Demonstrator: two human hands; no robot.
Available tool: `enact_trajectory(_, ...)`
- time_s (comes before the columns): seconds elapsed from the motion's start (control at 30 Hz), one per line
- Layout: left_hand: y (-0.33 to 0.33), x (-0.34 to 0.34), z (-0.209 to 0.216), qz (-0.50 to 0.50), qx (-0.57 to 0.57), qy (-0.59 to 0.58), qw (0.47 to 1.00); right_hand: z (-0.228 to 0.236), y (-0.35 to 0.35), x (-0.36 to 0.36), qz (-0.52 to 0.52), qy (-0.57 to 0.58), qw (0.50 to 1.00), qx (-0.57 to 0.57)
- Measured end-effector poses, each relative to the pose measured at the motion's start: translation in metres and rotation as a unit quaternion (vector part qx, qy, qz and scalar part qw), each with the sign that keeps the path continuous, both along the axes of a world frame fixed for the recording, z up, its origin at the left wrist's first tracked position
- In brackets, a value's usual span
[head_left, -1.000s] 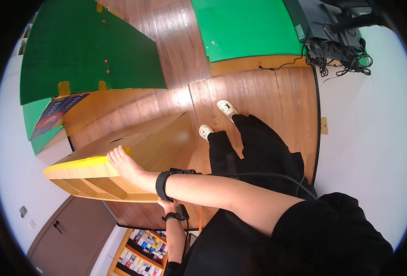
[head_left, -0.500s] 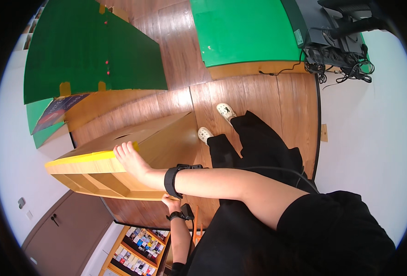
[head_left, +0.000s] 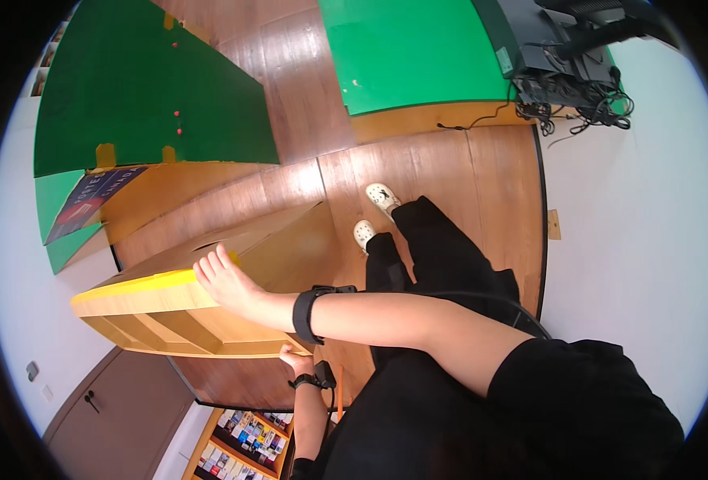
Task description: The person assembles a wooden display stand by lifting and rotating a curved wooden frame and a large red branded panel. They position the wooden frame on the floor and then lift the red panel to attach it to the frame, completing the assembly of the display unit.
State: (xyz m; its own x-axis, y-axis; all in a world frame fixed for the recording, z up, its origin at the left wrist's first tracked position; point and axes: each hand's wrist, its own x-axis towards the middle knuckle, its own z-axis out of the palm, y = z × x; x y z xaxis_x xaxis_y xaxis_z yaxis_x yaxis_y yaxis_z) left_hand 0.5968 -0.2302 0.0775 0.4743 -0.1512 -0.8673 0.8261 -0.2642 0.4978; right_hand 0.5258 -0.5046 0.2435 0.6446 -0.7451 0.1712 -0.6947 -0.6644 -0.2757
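Note:
A large, tan, shelf-like piece (head_left: 170, 324) with open compartments and a yellow strip (head_left: 134, 286) along its upper edge stands tilted at the left of my body. Over that edge, near the end of the yellow strip, lies my right hand (head_left: 227, 278), its fingers hooked on the rim. Lower down, my left hand (head_left: 296, 360) grips the bottom corner of the same piece, its fingers partly hidden behind the edge. Both wrists wear black bands, and the right arm reaches across in front of my body.
A green-covered panel (head_left: 154, 96) with tape tabs stands at the upper left. A green-topped table (head_left: 418, 56) bears dark equipment and tangled cables (head_left: 578, 108). A brown door (head_left: 122, 400) and a rack of small booklets (head_left: 242, 440) are at the lower left. Wooden floor (head_left: 450, 176) surrounds my shoes.
The surroundings shift slightly left in view. My feet stand closer together, and the shelf-like piece sits a little lower and further left. Both hands keep their hold.

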Motion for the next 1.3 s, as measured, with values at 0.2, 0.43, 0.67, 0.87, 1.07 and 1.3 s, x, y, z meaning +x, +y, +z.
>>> enact_trajectory(0.2,-0.008,0.000,0.001,-0.018,0.006,-0.003,1.000,0.003,0.001,0.010,-0.069,0.080,0.994,-0.013)
enact_trajectory(0.43,0.000,0.003,-0.017,-0.031,-0.029,-0.017,0.999,0.020,-0.004,0.012,-0.077,0.192,0.976,0.070)
enact_trajectory(0.67,0.000,-0.047,0.023,-0.014,0.040,0.006,0.999,0.022,0.019,-0.024,-0.091,0.203,0.971,0.084)
enact_trajectory(0.87,0.008,-0.069,0.018,-0.018,0.041,0.000,0.999,0.021,0.024,-0.050,-0.050,0.177,0.980,0.072)
enact_trajectory(1.07,0.016,-0.071,0.011,0.010,-0.004,0.025,1.000,-0.005,0.031,-0.049,-0.034,0.118,0.992,0.006)
enact_trajectory(1.3,0.019,-0.074,-0.002,0.009,0.072,-0.004,0.997,-0.006,0.024,-0.044,-0.024,0.118,0.992,0.029)
